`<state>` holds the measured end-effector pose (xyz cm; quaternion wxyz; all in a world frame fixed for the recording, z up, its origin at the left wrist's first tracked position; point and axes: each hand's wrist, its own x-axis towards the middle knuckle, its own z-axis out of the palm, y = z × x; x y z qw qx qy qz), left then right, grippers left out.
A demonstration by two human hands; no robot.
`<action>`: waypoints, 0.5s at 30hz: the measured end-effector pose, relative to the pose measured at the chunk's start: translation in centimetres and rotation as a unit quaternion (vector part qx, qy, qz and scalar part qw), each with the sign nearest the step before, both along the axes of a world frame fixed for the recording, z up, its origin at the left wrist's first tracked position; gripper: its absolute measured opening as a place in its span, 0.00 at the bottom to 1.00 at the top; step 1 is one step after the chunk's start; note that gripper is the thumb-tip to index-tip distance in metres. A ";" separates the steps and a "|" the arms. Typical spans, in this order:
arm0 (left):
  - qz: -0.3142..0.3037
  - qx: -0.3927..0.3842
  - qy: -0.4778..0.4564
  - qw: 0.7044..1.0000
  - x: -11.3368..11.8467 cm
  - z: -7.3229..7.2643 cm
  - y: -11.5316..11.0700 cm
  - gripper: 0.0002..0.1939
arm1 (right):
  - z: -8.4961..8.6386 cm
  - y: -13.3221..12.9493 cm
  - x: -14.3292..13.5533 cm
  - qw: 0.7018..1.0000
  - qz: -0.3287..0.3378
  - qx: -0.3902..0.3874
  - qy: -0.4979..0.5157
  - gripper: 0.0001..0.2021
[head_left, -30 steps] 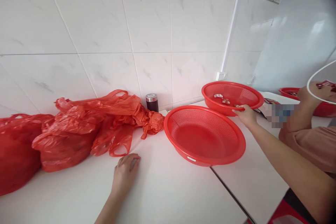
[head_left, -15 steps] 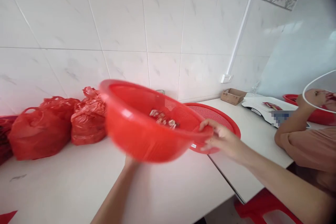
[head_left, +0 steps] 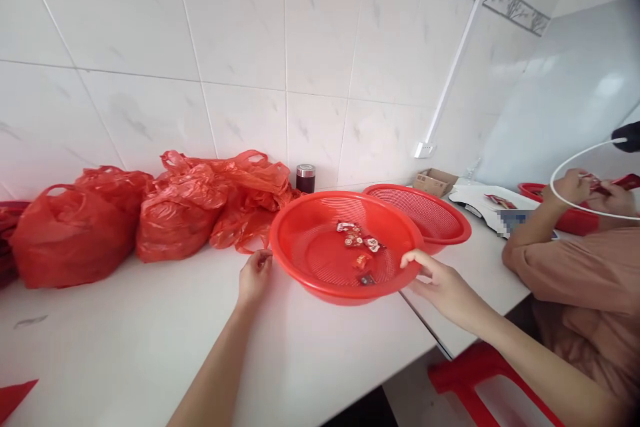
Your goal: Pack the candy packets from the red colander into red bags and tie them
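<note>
A round red plastic basket (head_left: 315, 260) stands nearly level over the white table, with several small wrapped items (head_left: 354, 237) lying on its perforated bottom. My right hand (head_left: 430, 277) grips the basket's right rim, thumb on top and fingers beneath. At the basket's left edge is my left hand (head_left: 256, 273), its fingers curled near the rim; what they hold, if anything, is too small to tell. Behind the basket's right side sits a second red basket (head_left: 450, 223), partly covered by the first.
Red plastic bags (head_left: 75, 240) line the wall on the left. A dark jar (head_left: 305, 179) with a silver lid stands behind the basket. A cardboard box (head_left: 434, 182) and a white scale (head_left: 473, 197) are at the right, beside a seated person (head_left: 580, 267). A red stool (head_left: 475, 373) is below.
The basket has come down from a tilted position and moved right, now nearly level. My left hand has come out from behind it to its left edge. More red bags and the jar show.
</note>
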<state>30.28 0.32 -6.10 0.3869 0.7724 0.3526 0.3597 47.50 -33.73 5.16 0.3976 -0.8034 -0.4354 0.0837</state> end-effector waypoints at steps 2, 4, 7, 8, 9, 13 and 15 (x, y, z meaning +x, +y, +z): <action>-0.013 -0.011 0.003 1.000 0.1 -0.1 0.2 0.11 | -0.8 -0.4 0.7 0.998 -0.033 -0.028 -0.037 0.10; -0.014 -0.015 0.005 1.000 0.2 -0.3 0.3 0.10 | -0.7 -1.2 0.6 0.993 -0.038 -0.107 -0.033 0.16; -0.015 -0.015 0.012 1.000 0.3 -0.4 0.3 0.11 | 1.3 -2.1 -0.6 0.968 0.044 -0.239 0.059 0.28; -0.016 -0.015 0.015 1.000 0.3 -0.4 0.3 0.11 | 2.4 -2.1 -1.1 0.960 0.079 -0.252 0.090 0.30; -0.017 -0.014 0.018 1.000 0.4 -0.4 0.3 0.11 | 3.5 -1.8 -1.6 0.956 0.108 -0.249 0.111 0.32; -0.016 -0.011 0.020 1.000 0.4 -0.2 0.0 0.12 | 6.9 2.2 -2.5 0.969 0.167 -0.172 0.067 0.27; -0.016 -0.010 0.018 1.000 0.4 -0.1 -0.1 0.12 | 7.4 6.0 -2.2 0.973 0.180 -0.144 0.003 0.22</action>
